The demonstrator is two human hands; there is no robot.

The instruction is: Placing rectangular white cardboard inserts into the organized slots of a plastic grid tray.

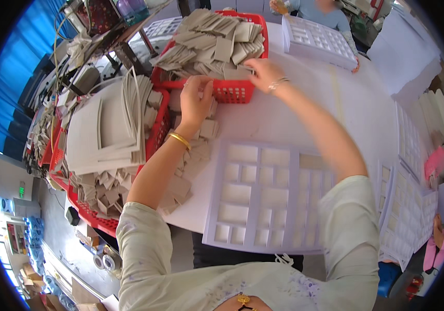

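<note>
Grey cardboard pieces (224, 49) fill a red plastic basket (232, 92) at the far side of the table. Over its right near corner, my right hand (267, 75) has its fingers closed on the edge of a cardboard piece. My left hand (196, 101) is at the basket's near wall with fingers curled; what they hold, if anything, is hidden. In front of me lies a white compartment tray (255, 194) with rectangular cells of several sizes, its right side partly covered by my right sleeve.
A second red basket (161, 122) at left carries large cardboard sheets (84, 137) and small offcuts. Loose pieces (180, 189) lie beside it. Across the table, a person (325, 20) sits behind another white tray (320, 41). More trays (405, 212) lean at right.
</note>
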